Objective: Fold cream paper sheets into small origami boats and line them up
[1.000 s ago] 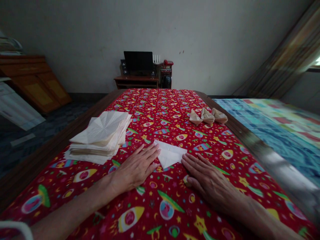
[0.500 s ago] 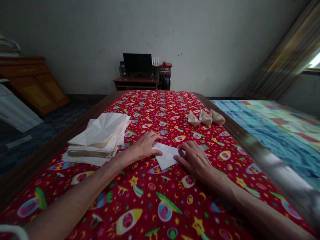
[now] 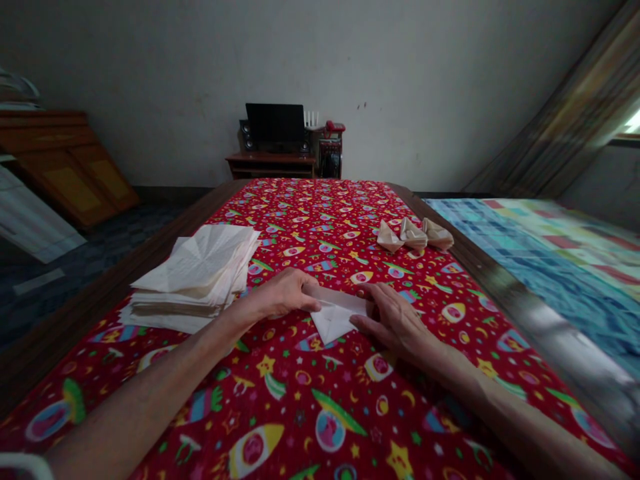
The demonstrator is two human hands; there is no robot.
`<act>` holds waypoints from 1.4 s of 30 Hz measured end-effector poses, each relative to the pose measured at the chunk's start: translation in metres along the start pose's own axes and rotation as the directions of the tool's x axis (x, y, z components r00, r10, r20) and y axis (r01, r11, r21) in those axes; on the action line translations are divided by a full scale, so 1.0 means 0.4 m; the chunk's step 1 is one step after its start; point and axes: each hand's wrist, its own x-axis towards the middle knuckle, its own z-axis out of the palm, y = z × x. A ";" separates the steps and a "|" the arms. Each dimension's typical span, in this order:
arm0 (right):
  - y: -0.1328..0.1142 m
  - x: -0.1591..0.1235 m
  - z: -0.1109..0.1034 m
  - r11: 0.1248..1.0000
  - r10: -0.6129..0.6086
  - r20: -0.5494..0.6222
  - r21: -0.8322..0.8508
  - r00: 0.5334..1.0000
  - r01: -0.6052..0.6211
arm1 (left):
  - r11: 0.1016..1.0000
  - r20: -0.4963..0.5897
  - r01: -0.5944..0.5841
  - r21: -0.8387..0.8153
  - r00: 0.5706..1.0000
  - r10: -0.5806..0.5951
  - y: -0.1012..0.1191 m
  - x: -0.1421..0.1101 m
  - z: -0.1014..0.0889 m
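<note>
A small white sheet of folded paper (image 3: 332, 323) lies between my hands on the red cloth, one corner pointing toward me. Its far side is raised as a flap. My left hand (image 3: 293, 293) pinches the left end of that flap between thumb and fingers. At the right end, my right hand (image 3: 385, 311) has its thumb and fingers closed on the paper as well. To the left of my left hand sits a stack of creased paper sheets (image 3: 200, 267). Three folded paper pieces (image 3: 414, 235) stand in a row beyond my right hand.
The red patterned tablecloth (image 3: 320, 220) covers a long dark-edged table. A bed with a patchwork cover (image 3: 540, 253) is on the right. A desk with a black monitor (image 3: 275, 123) stands at the far wall, and a wooden cabinet (image 3: 65, 167) at the left.
The paper's far edge has been lifted into a flap folding over toward me. Both hands have closed on its ends; the stack and folded pieces stay where they were.
</note>
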 end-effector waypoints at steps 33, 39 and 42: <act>-0.007 -0.033 -0.045 0.892 -0.357 0.218 -0.208 0.908 0.400 | 0.739 -0.216 -0.297 0.604 0.832 0.511 0.044 -0.145 0.096; 0.007 -0.031 -0.040 0.968 -0.248 0.128 0.053 0.960 0.243 | 0.879 -0.318 -0.311 0.360 0.845 0.430 0.024 -0.134 0.099; 0.005 -0.026 -0.037 0.986 -0.149 0.097 0.088 0.984 0.141 | 0.936 -0.361 -0.280 0.211 0.868 0.341 0.022 -0.125 0.095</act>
